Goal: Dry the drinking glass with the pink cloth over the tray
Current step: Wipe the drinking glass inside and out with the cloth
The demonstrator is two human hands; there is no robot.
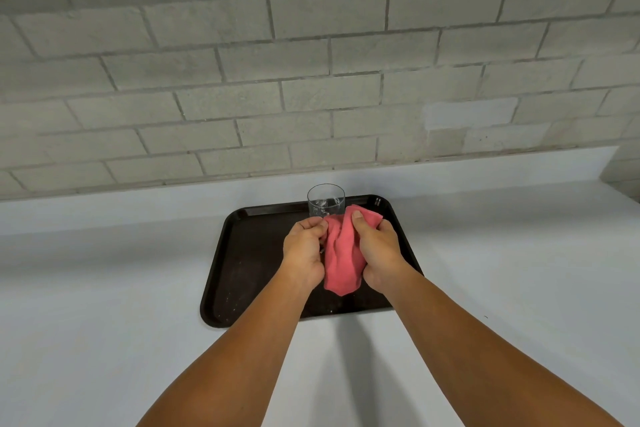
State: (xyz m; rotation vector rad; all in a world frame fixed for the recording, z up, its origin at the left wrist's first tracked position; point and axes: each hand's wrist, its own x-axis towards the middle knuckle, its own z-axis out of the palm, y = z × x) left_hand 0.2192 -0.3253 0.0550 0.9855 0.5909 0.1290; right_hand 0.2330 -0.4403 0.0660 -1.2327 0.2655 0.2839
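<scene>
Glass (326, 200) and pink cloth (343, 253) held mid-tray (239, 253).

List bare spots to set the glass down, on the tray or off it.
On the dark rectangular plastic tray, the left half is bare, bordered by its left rim and the left hand. The white counter is open on both sides. The tray's middle is crowded: the right hand, pink cloth and clear drinking glass.
</scene>
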